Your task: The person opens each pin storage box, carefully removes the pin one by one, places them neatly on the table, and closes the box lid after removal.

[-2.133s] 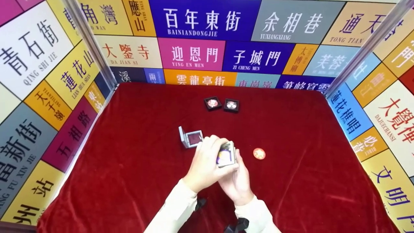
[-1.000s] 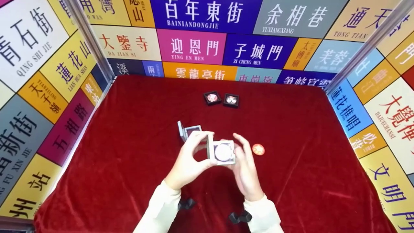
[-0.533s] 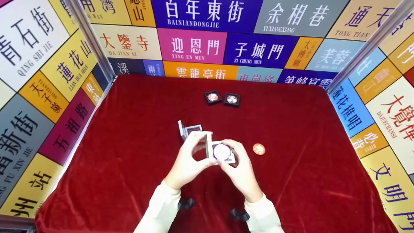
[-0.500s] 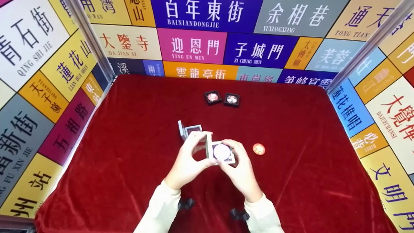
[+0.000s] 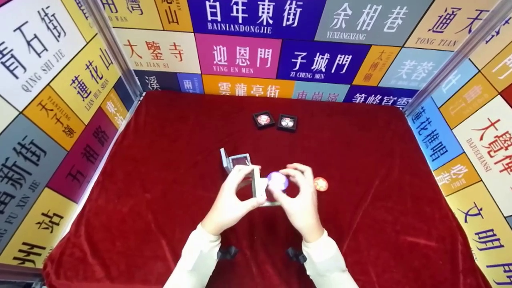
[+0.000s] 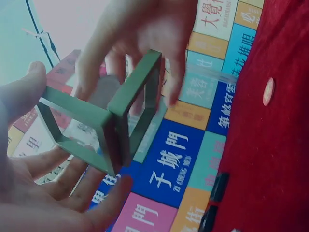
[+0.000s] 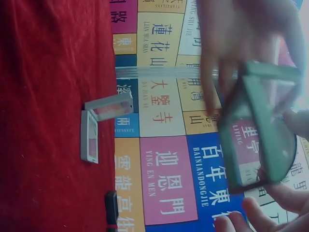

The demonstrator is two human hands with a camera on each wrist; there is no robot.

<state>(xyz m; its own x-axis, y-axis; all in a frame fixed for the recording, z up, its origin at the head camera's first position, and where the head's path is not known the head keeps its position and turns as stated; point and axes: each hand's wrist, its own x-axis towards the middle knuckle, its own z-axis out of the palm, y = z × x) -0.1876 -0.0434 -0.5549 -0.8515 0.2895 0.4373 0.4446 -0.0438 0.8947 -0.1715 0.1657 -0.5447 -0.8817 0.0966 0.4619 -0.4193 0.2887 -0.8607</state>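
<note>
My left hand [image 5: 229, 200] grips a small green hinged frame case [image 5: 256, 182] by one half, with thumb and fingers at opposite edges. Its two halves stand apart at an angle, each with a clear film window, as the left wrist view shows the frame [image 6: 79, 111]. My right hand [image 5: 303, 202] pinches a round purple-rimmed disc [image 5: 279, 181] between thumb and fingers, over the right half of the case. Glare whitens the disc's face in the head view. A red-orange patterned disc [image 5: 321, 184] lies on the cloth just right of my right hand.
A grey hinged case [image 5: 239, 160] stands open on the red cloth [image 5: 180, 160], behind my left hand. Two black square boxes [image 5: 263, 120] with round patterned pieces in them sit farther back. Sign-covered panels [image 5: 240, 58] wall the table on three sides.
Held nearly closed at first, the green case has opened. My right hand has then taken hold of the disc inside and lifted it off the window. The left hand keeps its grip.
</note>
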